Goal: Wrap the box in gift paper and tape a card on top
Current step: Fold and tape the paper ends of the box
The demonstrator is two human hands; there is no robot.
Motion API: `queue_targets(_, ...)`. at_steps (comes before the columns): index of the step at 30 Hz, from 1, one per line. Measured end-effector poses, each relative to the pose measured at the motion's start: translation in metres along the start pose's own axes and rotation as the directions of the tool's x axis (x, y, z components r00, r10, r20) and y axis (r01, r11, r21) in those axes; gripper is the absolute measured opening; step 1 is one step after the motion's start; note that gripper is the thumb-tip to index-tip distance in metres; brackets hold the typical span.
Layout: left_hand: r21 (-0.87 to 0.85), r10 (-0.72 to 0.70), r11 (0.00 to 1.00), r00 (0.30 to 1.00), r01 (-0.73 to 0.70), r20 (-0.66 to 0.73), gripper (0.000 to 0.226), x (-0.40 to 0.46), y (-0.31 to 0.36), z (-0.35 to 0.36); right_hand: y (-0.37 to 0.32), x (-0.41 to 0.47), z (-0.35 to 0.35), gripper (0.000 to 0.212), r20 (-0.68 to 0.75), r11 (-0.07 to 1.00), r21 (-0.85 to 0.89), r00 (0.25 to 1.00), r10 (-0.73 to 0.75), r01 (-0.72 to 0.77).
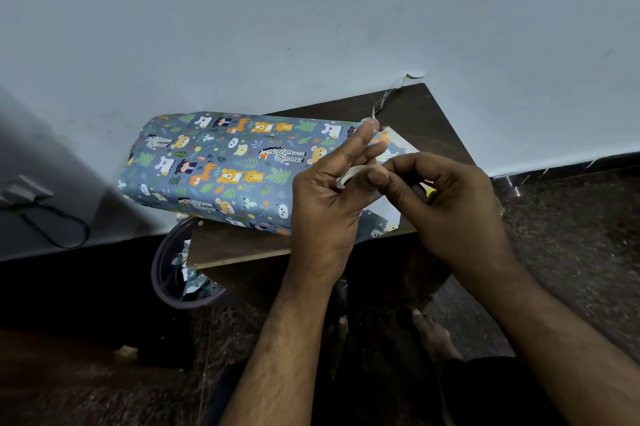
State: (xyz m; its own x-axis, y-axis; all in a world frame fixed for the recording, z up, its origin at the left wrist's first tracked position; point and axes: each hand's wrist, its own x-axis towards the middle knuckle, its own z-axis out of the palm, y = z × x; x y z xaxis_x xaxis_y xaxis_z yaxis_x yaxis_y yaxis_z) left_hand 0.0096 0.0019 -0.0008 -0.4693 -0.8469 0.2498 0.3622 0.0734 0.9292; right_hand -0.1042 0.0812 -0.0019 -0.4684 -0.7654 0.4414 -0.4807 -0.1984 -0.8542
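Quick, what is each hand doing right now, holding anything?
Left hand: holds the roll of tape, thumb on it, other fingers stretched out.
Right hand: fingers pinched at the roll, apparently on the tape's end; the end itself is hidden.

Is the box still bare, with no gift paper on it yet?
No: the box on the small table is already covered in blue animal-print gift paper, while both hands work a tape roll over its right end.

Dark bin (paper scraps inside) beside wooden table.
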Motion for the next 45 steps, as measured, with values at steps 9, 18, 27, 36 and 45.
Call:
queue_targets(9,-0.074,0.026,0.997,0.993,-0.017,0.117,0.082,-0.002,0.004,-0.001,0.003,0.003,-0.007,0.007,0.062,0.973,-0.198,0.992,-0.112,0.122)
queue_targets(18,-0.084,-0.029,0.996,0.994,0.038,0.109,0.078,-0.002,0.004,0.001,0.002,0.004,-0.006,0.011,0.230,0.992,0.004,0.965,-0.127,0.130)
queue_targets(27,-0.019,0.002,1.000,0.987,-0.005,-0.161,0.042,0.000,-0.003,0.017,0.004,-0.003,0.009,0.022,0.333,0.961,0.211,0.937,0.103,-0.181)
queue_targets(36,-0.066,0.017,0.997,0.971,-0.033,-0.238,0.038,0.001,-0.007,0.015,-0.009,-0.011,0.015,0.026,0.455,0.916,0.261,0.875,0.163,-0.306)
queue_targets(45,-0.110,-0.024,0.994,0.955,-0.009,-0.295,0.045,0.002,-0.004,0.018,-0.012,-0.013,0.013,0.025,0.430,0.997,0.051,0.903,0.026,-0.053)
